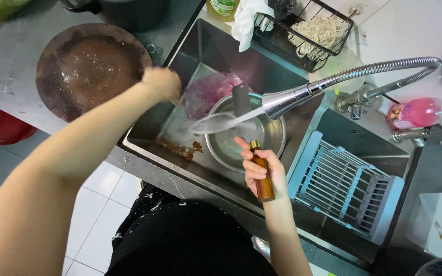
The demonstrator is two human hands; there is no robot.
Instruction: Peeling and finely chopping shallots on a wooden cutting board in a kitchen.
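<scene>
Over the steel sink, the right hand has its grip closed round a knife's brown wooden handle, keeping the blade under the pull-out faucet stream above a metal bowl. Left hand, apparently fisted at the sink's edge beside a purple cabbage; whether it holds anything is unclear.

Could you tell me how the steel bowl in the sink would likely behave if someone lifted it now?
The steel bowl is wet under the faucet stream, so its rim is probably slippery. It looks thin-walled, so likely light, though pooled water may add weight and slosh when tipped.
</scene>
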